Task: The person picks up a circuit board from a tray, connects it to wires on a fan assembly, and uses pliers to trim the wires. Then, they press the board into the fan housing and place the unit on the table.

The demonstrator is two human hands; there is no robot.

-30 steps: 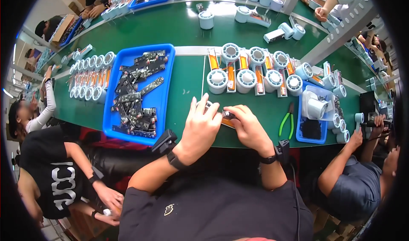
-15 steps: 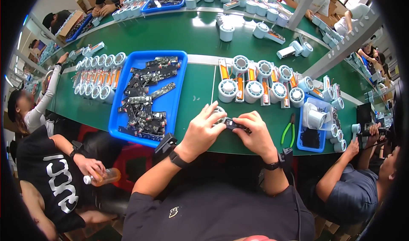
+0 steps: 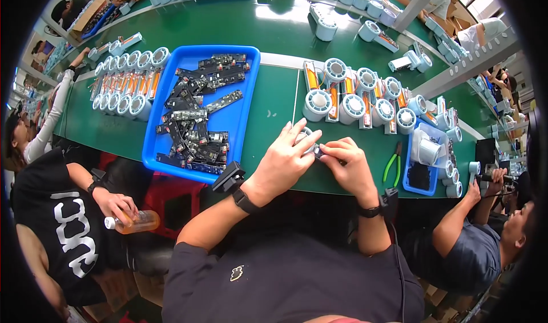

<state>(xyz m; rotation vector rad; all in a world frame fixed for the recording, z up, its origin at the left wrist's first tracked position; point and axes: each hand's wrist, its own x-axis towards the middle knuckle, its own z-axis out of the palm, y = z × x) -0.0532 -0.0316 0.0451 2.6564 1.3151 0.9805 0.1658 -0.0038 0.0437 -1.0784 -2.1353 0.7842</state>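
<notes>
The left grip [image 3: 283, 162] is curled over a round fan unit [image 3: 306, 134], thumb and fingers closed against it; in this head view, much of the unit is hidden beneath the fingers. The right grip [image 3: 349, 166] is nearly closed, thumb and fingertips pinched together on a small dark piece [image 3: 318, 152] at the unit's near right side. Both hands meet just above the near edge of the green worktop [image 3: 274, 95]; whether the unit touches the surface cannot be told.

Left of the hands lies a large blue tray [image 3: 236, 132] with a heap of dark circuit boards [image 3: 188, 114]. Beyond the hands stand two rows of light-blue fan housings [image 3: 351, 107], with orange strips showing in their handles. To the right lie green-handled pliers [image 3: 393, 166], near a smaller blue tray [image 3: 407, 174] that holds black pieces [image 3: 419, 176] and a clear tub [image 3: 441, 146]. More housings [image 3: 138, 105] are lined up left of the large tray. Farther left, a co-worker's hand [image 3: 117, 205] holds a bottle [image 3: 141, 221] of orange liquid, below the worktop's level.
</notes>
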